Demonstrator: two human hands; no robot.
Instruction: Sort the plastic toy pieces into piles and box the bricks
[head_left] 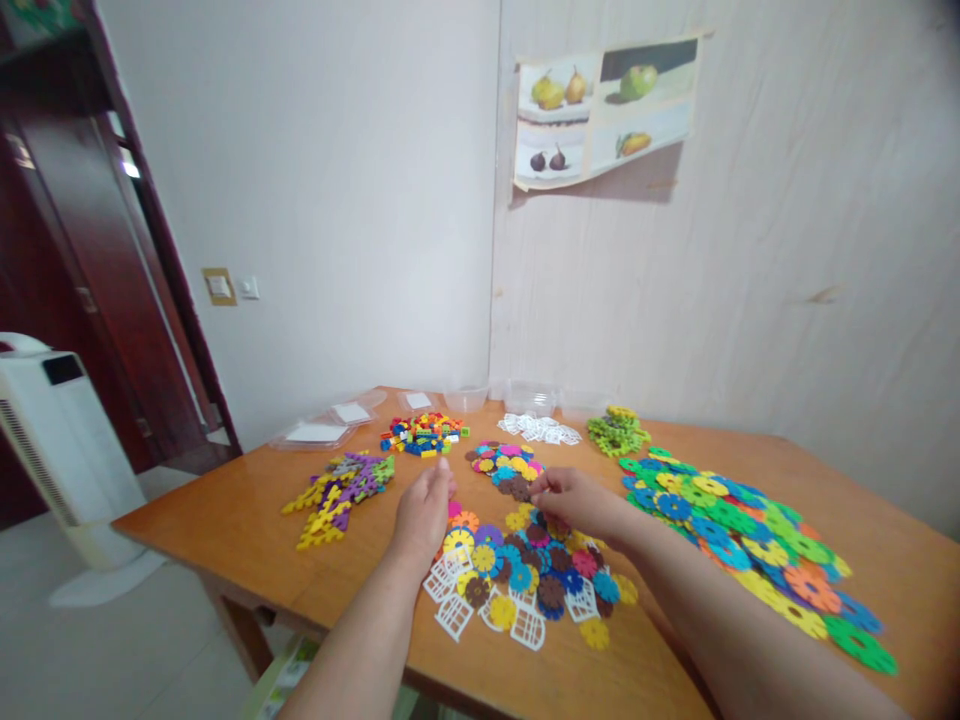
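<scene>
One left hand [422, 512], loosely curled, most fingers hidden, hold impossible to tell; one right hand [576, 498], grip nearly closed beside brown discs [516, 487], catch uncertain. Flower-disc pile [520, 576] on the bench [247, 500], nearer edge-side. Best pinched singly by the rim, clear of white lattice frames [529, 628]. Bare wood left of left forearm [375, 620]; front edge just below frames; large discs [811, 588] beside right forearm [712, 620].

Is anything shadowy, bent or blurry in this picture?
In the head view, a shadow falls below the fruit poster on the wall; the upper right corner darkens; the white appliance leans at the left edge, probably lens distortion; the colourful discs look slightly soft, fine detail lost.
</scene>
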